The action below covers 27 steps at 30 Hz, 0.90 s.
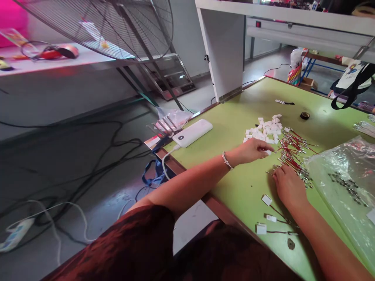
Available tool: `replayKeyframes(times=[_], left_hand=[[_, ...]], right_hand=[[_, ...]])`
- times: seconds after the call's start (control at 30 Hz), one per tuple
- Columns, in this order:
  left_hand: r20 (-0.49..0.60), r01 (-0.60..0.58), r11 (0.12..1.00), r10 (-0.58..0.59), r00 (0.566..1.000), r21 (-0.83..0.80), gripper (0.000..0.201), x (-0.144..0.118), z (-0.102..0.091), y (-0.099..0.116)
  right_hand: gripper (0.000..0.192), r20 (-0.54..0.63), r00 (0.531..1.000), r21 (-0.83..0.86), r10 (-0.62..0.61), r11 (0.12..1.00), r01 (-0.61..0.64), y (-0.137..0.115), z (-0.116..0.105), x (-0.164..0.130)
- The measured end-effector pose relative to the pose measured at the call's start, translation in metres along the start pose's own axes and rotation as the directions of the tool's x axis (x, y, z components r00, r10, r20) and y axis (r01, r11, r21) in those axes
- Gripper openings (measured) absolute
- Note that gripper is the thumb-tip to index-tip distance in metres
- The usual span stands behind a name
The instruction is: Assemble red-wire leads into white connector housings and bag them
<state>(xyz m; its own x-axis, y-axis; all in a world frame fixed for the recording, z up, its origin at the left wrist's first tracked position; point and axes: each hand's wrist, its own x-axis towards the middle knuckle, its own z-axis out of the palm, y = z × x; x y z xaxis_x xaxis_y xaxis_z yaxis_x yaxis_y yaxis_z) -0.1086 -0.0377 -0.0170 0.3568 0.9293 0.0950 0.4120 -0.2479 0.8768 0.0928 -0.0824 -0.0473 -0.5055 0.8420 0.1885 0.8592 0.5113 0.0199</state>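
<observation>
A small white connector housing [267, 152] is pinched in the fingertips of my left hand [252, 151]. My right hand [290, 185] is closed at the lower left edge of a bundle of short red wires [288, 150] with metal terminals. A thin metal-tipped wire [268, 172] sticks out by its fingertips; the rest is covered by the fingers. Beyond my left hand lies a pile of white connector housings [265, 130]. Nearer me, three housings with dark wires lie in a column, the lowest a white housing [261, 228] beside my right forearm.
On the green table [234, 195] lie a white power bank [192, 132] with a cable, a black tape roll [305, 115] and a clear plastic bag [331, 171] with small metal parts. A large fan [131, 27] stands left. Another person [351, 74] is at the far right.
</observation>
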Motion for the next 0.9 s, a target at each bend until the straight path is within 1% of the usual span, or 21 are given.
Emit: replayKeyframes(times=[0.03,0.07,0.1,0.17,0.23,0.3,0.4,0.53,0.7,0.8,0.87,0.9], left_hand=[[0.016,0.008,0.990,-0.006,1.000,-0.143,0.035,0.001,0.005,0.001],[0.019,0.032,0.961,-0.028,0.999,-0.274,0.037,0.003,0.010,0.002],[0.013,0.067,0.919,-0.068,0.998,-0.387,0.036,0.003,0.016,0.002],[0.026,0.145,0.818,-0.157,0.987,-0.557,0.026,0.003,0.026,0.000],[0.075,0.203,0.723,-0.205,0.976,-0.660,0.018,0.002,0.033,-0.004],[0.124,0.234,0.647,-0.211,0.970,-0.725,0.019,0.000,0.037,-0.006],[0.180,0.266,0.593,-0.202,0.963,-0.760,0.016,-0.002,0.038,-0.009],[0.228,0.306,0.606,-0.203,0.952,-0.735,0.013,-0.003,0.038,-0.010],[0.237,0.294,0.634,-0.176,0.955,-0.715,0.015,-0.003,0.038,-0.013],[0.205,0.239,0.664,-0.130,0.970,-0.709,0.017,-0.004,0.039,-0.013],[0.205,0.209,0.702,-0.092,0.974,-0.681,0.016,-0.005,0.039,-0.013],[0.214,0.202,0.718,-0.075,0.974,-0.666,0.015,-0.005,0.039,-0.013]], right_hand=[[0.017,-0.011,1.000,0.025,0.022,0.999,-0.022,0.002,-0.001,-0.001],[0.017,-0.017,0.998,0.067,0.062,0.996,-0.061,0.007,-0.003,-0.003],[0.016,-0.015,0.993,0.126,0.114,0.986,-0.111,0.012,-0.005,-0.006],[0.015,0.003,0.979,0.282,0.204,0.939,-0.197,0.023,-0.010,-0.010],[0.017,-0.002,0.971,0.439,0.241,0.872,-0.216,0.030,-0.014,-0.014],[0.020,-0.025,0.971,0.548,0.240,0.815,-0.187,0.033,-0.016,-0.016],[0.022,-0.027,0.976,0.609,0.215,0.778,-0.155,0.031,-0.015,-0.015],[0.024,-0.038,0.981,0.638,0.189,0.760,-0.122,0.028,-0.013,-0.015],[0.030,0.038,0.982,0.712,0.185,0.685,-0.157,0.026,-0.016,-0.014],[0.031,0.151,0.972,0.755,0.179,0.613,-0.230,0.023,-0.021,-0.013],[0.032,0.268,0.949,0.795,0.168,0.519,-0.316,0.020,-0.025,-0.012],[0.032,0.325,0.933,0.815,0.156,0.454,-0.360,0.019,-0.027,-0.013]])
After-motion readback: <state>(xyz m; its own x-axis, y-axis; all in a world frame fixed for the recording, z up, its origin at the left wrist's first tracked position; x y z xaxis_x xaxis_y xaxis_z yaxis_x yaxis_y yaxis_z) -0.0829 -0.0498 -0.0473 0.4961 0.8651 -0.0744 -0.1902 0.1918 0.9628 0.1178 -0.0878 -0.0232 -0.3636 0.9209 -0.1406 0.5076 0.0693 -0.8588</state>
